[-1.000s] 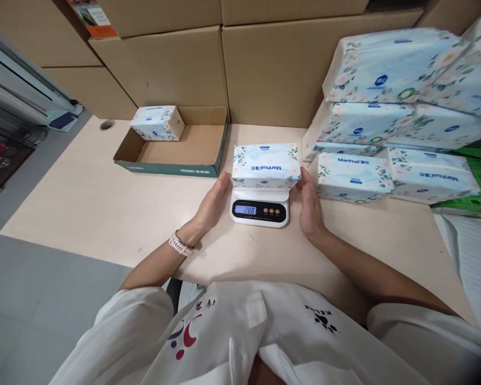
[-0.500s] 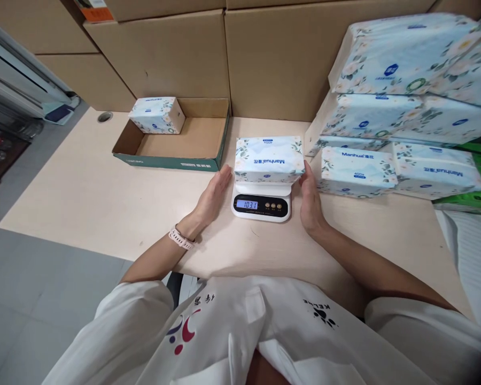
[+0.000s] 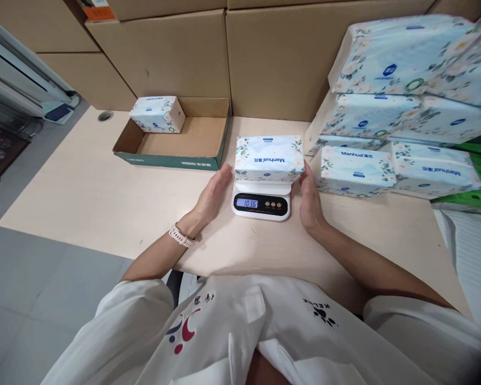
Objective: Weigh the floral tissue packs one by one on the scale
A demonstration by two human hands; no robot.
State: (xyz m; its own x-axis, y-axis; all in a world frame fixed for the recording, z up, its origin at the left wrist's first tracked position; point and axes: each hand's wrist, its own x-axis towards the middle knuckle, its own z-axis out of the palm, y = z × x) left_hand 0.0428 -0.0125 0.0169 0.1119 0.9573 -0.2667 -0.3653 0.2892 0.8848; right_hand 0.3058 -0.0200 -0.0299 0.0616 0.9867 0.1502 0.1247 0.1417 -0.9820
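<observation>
"Boxes [image 3: 272, 64] top of frame, wrapped pack [image 3: 269, 155] mid-frame on scale [image 3: 260, 206] — how'll it handle?"
"Prob. light, squashy; hold both ends. L hand [image 3: 211, 197] & R hand [image 3: 311, 203] flat, flanking it — contact unclear."

- Fairly bright, even room light lies on the pale surface [image 3: 104, 192], seemingly from overhead.
- I notice soft shade beside the left hand [image 3: 214, 195] and beneath the right forearm [image 3: 364, 262].
- The scale [image 3: 261, 205] has a glowing bluish display, digits legible.
- Far-left shelving [image 3: 2, 144] looks soft and stretched.
- The near-right corner darkens over the sleeve [image 3: 436, 331].
</observation>
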